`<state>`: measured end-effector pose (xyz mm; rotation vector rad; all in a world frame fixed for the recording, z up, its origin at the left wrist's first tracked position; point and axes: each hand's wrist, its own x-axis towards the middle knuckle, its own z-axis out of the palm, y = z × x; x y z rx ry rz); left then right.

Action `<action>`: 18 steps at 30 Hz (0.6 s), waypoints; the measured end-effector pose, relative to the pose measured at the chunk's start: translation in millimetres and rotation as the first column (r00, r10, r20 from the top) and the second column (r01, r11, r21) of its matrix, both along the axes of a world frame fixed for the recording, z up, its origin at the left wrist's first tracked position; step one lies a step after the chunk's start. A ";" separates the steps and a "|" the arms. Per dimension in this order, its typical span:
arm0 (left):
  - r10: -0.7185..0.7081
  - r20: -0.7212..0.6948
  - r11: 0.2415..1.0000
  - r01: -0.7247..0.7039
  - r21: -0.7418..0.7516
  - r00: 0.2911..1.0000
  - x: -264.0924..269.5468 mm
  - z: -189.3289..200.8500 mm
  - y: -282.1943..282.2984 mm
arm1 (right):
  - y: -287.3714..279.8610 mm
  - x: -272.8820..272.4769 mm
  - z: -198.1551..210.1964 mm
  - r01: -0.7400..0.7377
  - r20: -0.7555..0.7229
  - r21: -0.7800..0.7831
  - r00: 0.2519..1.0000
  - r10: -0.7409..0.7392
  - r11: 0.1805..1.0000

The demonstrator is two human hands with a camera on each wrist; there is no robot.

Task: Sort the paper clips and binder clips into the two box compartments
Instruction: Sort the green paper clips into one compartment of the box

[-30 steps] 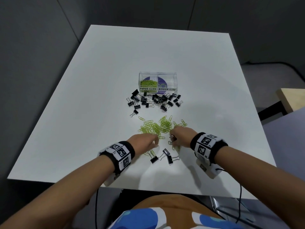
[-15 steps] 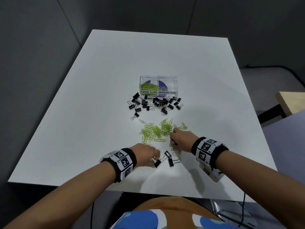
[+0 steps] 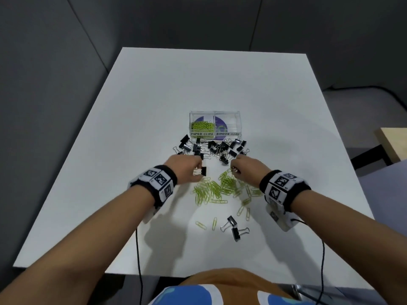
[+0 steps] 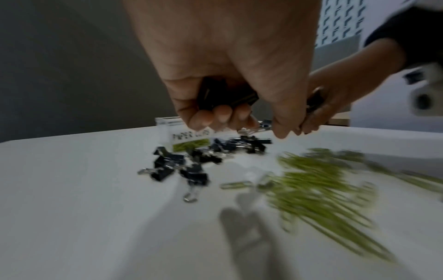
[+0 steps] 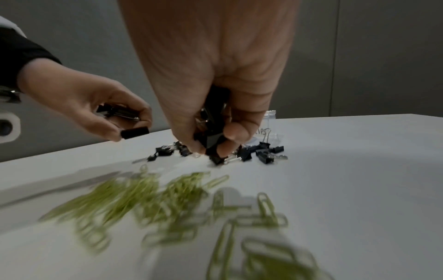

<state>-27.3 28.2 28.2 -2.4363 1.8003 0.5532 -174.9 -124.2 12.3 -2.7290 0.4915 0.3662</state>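
Note:
A clear two-compartment box [image 3: 214, 124] stands mid-table; its left compartment, labelled paper clips, holds green paper clips [image 3: 202, 126]. Black binder clips [image 3: 211, 148] lie heaped in front of it. Loose green paper clips [image 3: 218, 188] spread nearer me. My left hand [image 3: 187, 170] hovers above the table with fingers curled round black binder clips [image 4: 223, 94]. My right hand [image 3: 244, 168] is raised beside it and grips a bunch of black binder clips [image 5: 210, 130]. Two more binder clips [image 3: 234, 227] lie near the table's front.
The white table [image 3: 132, 128] has dark grey walls behind and to the left. A wooden surface [image 3: 394, 142] stands off the right edge. Black cables [image 3: 137, 249] hang from both wrist units over the front edge.
Both hands have risen from the near end of the table and moved forward toward the binder clip heap, each carrying binder clips. The left hand picked up a clip from the front group.

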 end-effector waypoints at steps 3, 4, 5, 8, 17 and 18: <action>0.092 0.063 0.996 -0.093 0.017 0.994 28.4 1.5 -21.5 | -13.7 28.3 3.3 0.105 0.024 0.029 0.994 -0.105 0.994; 0.111 0.076 0.993 -0.114 0.032 0.991 34.9 -0.1 -28.6 | -17.8 37.6 3.8 0.142 0.030 0.042 0.989 -0.143 0.989; 0.121 0.087 0.991 -0.125 0.046 0.989 40.0 -2.3 -35.4 | -21.5 46.9 3.8 0.183 0.034 0.058 0.982 -0.185 0.981; 0.140 0.087 0.988 -0.145 0.052 0.986 47.1 -11.5 -51.9 | -27.6 69.3 3.6 0.302 0.038 0.142 0.950 -0.310 0.943; 0.126 -0.032 0.991 -0.128 -0.043 0.991 54.3 -23.2 -60.2 | -32.9 68.9 7.5 0.243 0.153 0.298 0.943 -0.297 0.923; 0.109 -0.026 0.992 -0.111 -0.067 0.994 52.2 -21.7 -57.1 | -33.9 63.1 7.5 0.214 0.175 0.275 0.947 -0.268 0.937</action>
